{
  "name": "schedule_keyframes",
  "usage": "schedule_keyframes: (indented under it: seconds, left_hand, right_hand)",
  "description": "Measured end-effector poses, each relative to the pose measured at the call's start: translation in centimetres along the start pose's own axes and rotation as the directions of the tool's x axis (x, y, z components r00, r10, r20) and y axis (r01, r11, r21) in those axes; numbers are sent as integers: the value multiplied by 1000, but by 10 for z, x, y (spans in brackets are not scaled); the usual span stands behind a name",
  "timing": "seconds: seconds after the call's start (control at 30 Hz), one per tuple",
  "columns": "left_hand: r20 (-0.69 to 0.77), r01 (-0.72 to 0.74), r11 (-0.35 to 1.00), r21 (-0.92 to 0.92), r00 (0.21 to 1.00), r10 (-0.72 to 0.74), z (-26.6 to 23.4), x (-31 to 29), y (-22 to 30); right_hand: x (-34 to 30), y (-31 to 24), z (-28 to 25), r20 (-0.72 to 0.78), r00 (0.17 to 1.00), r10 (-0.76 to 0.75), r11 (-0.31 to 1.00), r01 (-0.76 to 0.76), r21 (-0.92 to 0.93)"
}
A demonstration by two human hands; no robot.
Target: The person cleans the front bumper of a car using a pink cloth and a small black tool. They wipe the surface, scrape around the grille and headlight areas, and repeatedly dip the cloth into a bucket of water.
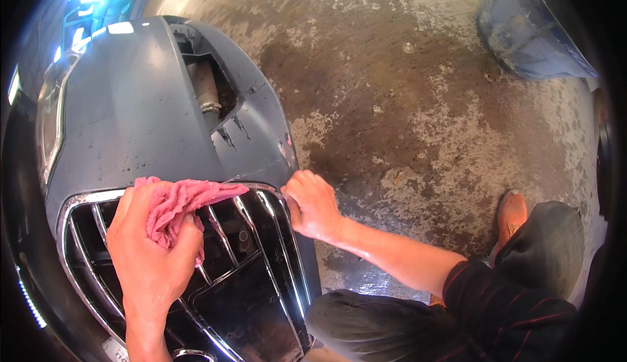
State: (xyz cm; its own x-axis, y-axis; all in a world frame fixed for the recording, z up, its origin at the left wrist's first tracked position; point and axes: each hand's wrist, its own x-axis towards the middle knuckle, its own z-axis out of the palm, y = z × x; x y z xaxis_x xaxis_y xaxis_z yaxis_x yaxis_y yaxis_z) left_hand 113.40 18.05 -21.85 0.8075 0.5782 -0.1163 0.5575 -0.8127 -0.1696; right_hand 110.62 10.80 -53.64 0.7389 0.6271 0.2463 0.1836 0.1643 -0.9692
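Observation:
A grey car front bumper (134, 107) with a chrome-trimmed black grille (245, 310) fills the left of the view. My left hand (150, 251) is closed around a crumpled pink cloth (179, 208), held over the upper part of the grille. One end of the cloth sticks out to the right along the chrome rim. My right hand (313, 205) grips the bumper's right edge beside the grille, with its fingers curled. Water droplets dot the grey surface. Beyond the grille is an opening (209, 94) in the bumper, where a cylindrical part shows.
The concrete floor (366, 107) is wet and stained brown in patches. A large bluish, scuffed container (532, 32) stands at the upper right. My bent legs and one shoe (511, 218) are at the lower right. Bright light glares at the upper left.

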Motion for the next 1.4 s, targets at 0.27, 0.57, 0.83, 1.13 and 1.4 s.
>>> schedule_keyframes:
  seconds: [0.27, 0.57, 0.83, 1.13, 1.4]
  left_hand:
    - [-189, -132, 982, 135, 969, 156, 0, -4, -9]
    - [-137, -139, 959, 245, 975, 176, 2, -1, -11]
    - [-105, -133, 970, 204, 982, 157, 5, 7, -12]
    - [-186, -137, 965, 223, 966, 179, -7, 9, -16]
    - [-183, -135, 981, 136, 970, 159, -2, 13, -11]
  right_hand:
    - [55, -16, -45, -332, 907, 258, 943, -162, 290]
    - [-28, -20, 11, 43, 984, 171, 962, -176, 206]
    - [57, 17, 19, 146, 986, 84, 994, -93, 54]
    - [-14, 2, 7, 276, 948, 161, 986, -145, -78]
    - [139, 40, 13, 211, 976, -60, 977, 101, -190]
